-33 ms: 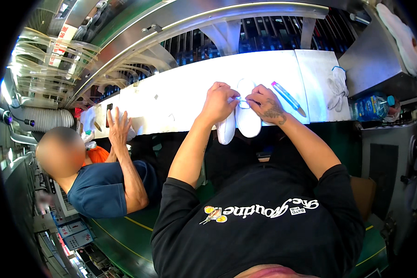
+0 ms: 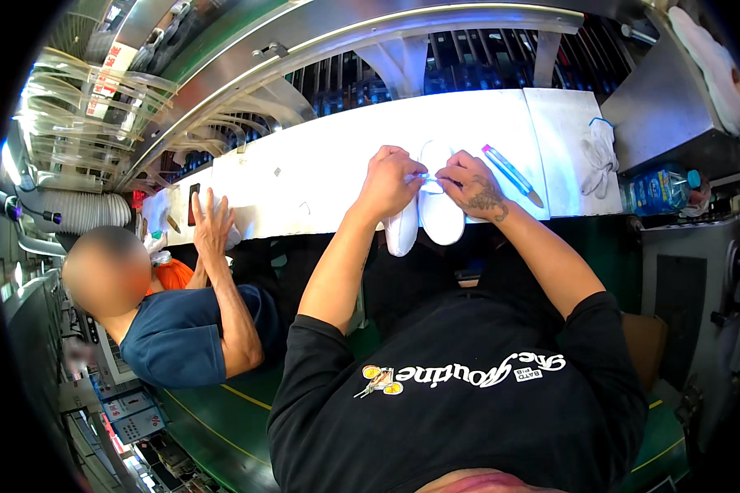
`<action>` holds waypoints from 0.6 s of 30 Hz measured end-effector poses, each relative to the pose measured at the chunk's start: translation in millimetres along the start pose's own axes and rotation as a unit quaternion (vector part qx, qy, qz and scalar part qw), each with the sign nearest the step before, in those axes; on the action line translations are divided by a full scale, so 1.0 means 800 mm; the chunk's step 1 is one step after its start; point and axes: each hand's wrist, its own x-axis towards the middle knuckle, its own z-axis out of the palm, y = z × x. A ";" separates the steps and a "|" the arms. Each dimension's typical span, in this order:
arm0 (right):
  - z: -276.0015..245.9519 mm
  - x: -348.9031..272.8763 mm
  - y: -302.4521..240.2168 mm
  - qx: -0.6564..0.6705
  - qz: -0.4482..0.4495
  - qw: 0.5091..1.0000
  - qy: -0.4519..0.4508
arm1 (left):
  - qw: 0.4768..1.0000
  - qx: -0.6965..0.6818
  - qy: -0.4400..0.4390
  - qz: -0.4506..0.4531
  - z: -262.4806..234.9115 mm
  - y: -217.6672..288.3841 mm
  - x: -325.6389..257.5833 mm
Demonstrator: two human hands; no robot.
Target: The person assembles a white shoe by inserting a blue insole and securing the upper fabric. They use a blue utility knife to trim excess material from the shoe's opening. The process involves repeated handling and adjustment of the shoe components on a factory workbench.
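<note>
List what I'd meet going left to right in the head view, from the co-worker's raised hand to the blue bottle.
Co-worker's raised hand, left hand, the right one of the two white shoes, right hand, blue brush-like tool, white glove, blue bottle.

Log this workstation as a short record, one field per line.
Left hand: fingers bent in over the right-hand white shoe; whether they pinch anything is unclear
Right hand: fingers bent in over that same shoe, from its other side
Second shoe: white, partly hidden beneath the left hand
Tool: brush-like, pink-ended, lying right of the right hand
Far right: white glove, then blue bottle
Co-worker: raised hand near a dark phone-like object
</note>
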 end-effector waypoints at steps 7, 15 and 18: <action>-0.002 0.009 0.001 0.004 0.039 0.998 -0.040 | 0.997 0.033 -0.001 0.073 0.006 -0.009 0.006; 0.001 0.016 -0.015 -0.003 0.083 0.995 -0.056 | 0.998 0.056 0.001 0.026 0.015 -0.009 0.009; 0.006 0.021 -0.016 0.017 0.085 0.995 -0.058 | 0.999 0.052 -0.007 0.011 0.013 -0.006 0.009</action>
